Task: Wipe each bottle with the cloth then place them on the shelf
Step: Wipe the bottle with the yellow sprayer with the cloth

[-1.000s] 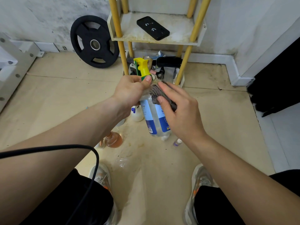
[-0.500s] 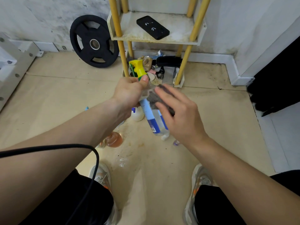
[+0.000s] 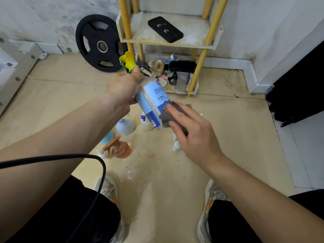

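Spray bottle (image 3: 152, 102) tilted, yellow nozzle up-left, base down-right.

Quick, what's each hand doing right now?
Left hand: closed, gripping the spray bottle near its neck.
Right hand: open, flat fingers pressing the cloth on the bottle.
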A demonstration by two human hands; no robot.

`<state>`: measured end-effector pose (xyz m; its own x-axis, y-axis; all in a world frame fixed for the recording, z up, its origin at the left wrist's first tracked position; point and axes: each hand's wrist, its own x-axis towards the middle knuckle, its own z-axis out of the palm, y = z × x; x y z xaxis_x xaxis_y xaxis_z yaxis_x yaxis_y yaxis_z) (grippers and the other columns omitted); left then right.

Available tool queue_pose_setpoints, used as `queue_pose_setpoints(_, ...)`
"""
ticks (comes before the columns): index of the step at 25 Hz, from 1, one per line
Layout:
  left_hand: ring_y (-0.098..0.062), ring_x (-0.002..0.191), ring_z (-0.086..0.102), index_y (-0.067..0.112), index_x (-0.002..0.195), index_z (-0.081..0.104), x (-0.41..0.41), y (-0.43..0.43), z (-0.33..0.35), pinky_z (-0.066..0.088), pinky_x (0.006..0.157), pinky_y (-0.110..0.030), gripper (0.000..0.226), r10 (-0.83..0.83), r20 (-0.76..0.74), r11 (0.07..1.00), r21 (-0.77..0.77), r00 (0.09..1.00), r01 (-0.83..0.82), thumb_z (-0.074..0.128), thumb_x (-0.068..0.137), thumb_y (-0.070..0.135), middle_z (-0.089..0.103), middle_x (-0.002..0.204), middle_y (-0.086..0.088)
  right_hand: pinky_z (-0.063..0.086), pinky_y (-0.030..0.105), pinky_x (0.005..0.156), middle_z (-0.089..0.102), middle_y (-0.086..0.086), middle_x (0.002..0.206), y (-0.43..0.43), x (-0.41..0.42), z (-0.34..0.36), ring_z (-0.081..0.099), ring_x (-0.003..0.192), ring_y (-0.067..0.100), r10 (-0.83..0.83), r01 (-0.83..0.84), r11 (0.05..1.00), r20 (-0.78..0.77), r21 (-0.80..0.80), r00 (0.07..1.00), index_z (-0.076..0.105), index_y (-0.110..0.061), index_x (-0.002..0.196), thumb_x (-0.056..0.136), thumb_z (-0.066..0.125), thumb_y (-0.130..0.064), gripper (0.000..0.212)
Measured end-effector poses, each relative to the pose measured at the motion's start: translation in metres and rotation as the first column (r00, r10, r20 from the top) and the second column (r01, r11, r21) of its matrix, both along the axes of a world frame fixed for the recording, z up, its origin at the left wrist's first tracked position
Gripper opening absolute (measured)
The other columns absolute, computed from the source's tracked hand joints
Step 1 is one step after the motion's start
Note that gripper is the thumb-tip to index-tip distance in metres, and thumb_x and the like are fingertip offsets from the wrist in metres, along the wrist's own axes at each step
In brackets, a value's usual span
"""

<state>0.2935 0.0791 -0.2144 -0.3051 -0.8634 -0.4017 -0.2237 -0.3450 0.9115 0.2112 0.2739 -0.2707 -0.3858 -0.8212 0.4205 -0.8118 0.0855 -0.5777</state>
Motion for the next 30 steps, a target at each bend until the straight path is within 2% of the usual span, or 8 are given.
queue_pose_setpoints(4, -0.018, 0.066, 0.064, 0.009, 0.090, 0.066, -0.005, 0.019, -0.007, 0.058, 0.052, -0.028, 0.026, -0.065, 0.023, 0.998, 0.009, 0.998, 0.065, 0.060, 0.100, 0.033, 0.068, 0.088, -0.008, 0.054, 0.040, 0.098, 0.061, 0.015, 0.137, -0.004, 0.000, 0.000, 0.066, 0.113, 0.031, 0.016, -0.019, 1.000, -0.215, -0.010, 0.976, 0.067, -0.012, 0.130, 0.097, 0.057, -0.022, 0.036)
queue_pose_setpoints(8, -0.022, 0.067, 0.063, 0.009, 0.086, 0.066, -0.008, 0.036, -0.014, 0.060, 0.059, -0.032, 0.029, -0.155, 0.014, 0.988, 0.031, 0.988, 0.154, 0.059, 0.100, 0.034, 0.068, 0.086, -0.009, 0.047, 0.017, 0.095, 0.068, 0.003, 0.127, -0.014, -0.010, 0.019, 0.064, 0.113, 0.014, -0.106, 0.105, 0.994, 0.135, 0.012, 0.985, 0.065, -0.014, 0.134, 0.098, 0.062, -0.018, 0.036)
queue_pose_setpoints(11, -0.020, 0.070, 0.065, 0.006, 0.095, 0.069, -0.008, 0.030, -0.009, 0.061, 0.061, -0.035, 0.031, -0.115, 0.022, 0.993, 0.013, 0.993, 0.115, 0.060, 0.100, 0.035, 0.070, 0.090, -0.009, 0.049, 0.010, 0.082, 0.073, -0.014, 0.113, -0.012, -0.014, 0.028, 0.065, 0.094, -0.004, -0.219, 0.178, 0.975, 0.418, 0.134, 0.882, 0.064, -0.026, 0.135, 0.100, 0.060, -0.024, 0.035)
queue_pose_setpoints(16, -0.021, 0.074, 0.068, 0.004, 0.110, 0.067, -0.005, 0.016, -0.005, 0.056, 0.051, -0.027, 0.035, -0.020, 0.031, 1.000, 0.024, 0.999, 0.020, 0.061, 0.099, 0.036, 0.072, 0.100, -0.012, 0.053, 0.023, 0.090, 0.066, -0.011, 0.118, -0.001, -0.008, 0.019, 0.064, 0.103, 0.002, -0.189, 0.100, 0.974, 0.483, 0.204, 0.855, 0.056, -0.030, 0.142, 0.090, 0.071, -0.035, 0.055)
queue_pose_setpoints(19, -0.019, 0.072, 0.067, 0.005, 0.106, 0.067, -0.006, 0.022, -0.003, 0.055, 0.048, -0.026, 0.032, -0.001, 0.014, 0.999, 0.041, 1.000, 0.000, 0.062, 0.099, 0.035, 0.071, 0.094, -0.009, 0.046, 0.005, 0.088, 0.061, -0.010, 0.123, -0.001, -0.007, 0.018, 0.059, 0.112, -0.002, -0.149, 0.043, 0.973, 0.476, 0.226, 0.867, 0.055, -0.034, 0.139, 0.067, 0.091, -0.037, 0.081)
queue_pose_setpoints(22, -0.016, 0.069, 0.065, 0.010, 0.100, 0.065, -0.006, 0.022, 0.000, 0.056, 0.051, -0.025, 0.029, -0.033, -0.021, 0.999, 0.038, 0.999, 0.034, 0.063, 0.097, 0.039, 0.069, 0.090, -0.003, 0.046, 0.003, 0.078, 0.068, -0.015, 0.114, -0.004, -0.012, 0.023, 0.064, 0.104, -0.003, -0.147, 0.073, 0.986, 0.568, 0.151, 0.810, 0.056, -0.051, 0.114, 0.063, 0.094, -0.022, 0.070)
queue_pose_setpoints(27, -0.007, 0.071, 0.064, 0.023, 0.094, 0.065, -0.006, 0.019, 0.008, 0.053, 0.068, -0.025, 0.022, -0.170, -0.098, 0.984, 0.038, 0.981, 0.174, 0.058, 0.098, 0.044, 0.070, 0.082, 0.011, 0.057, 0.036, 0.094, 0.074, -0.011, 0.113, -0.008, -0.019, 0.022, 0.070, 0.106, 0.009, -0.080, 0.039, 0.997, 0.726, 0.073, 0.684, 0.065, -0.028, 0.121, 0.065, 0.093, -0.015, 0.064)
queue_pose_setpoints(30, -0.016, 0.090, 0.061, 0.020, 0.117, 0.066, -0.004, 0.012, 0.004, 0.049, 0.081, -0.030, 0.029, -0.241, -0.200, 0.963, 0.074, 0.950, 0.260, 0.053, 0.100, 0.040, 0.068, 0.106, 0.002, 0.057, 0.048, 0.095, 0.075, 0.001, 0.116, -0.008, -0.028, 0.019, 0.071, 0.108, 0.023, -0.038, -0.015, 0.998, 0.836, 0.055, 0.547, 0.064, -0.015, 0.128, 0.071, 0.089, -0.011, 0.063)
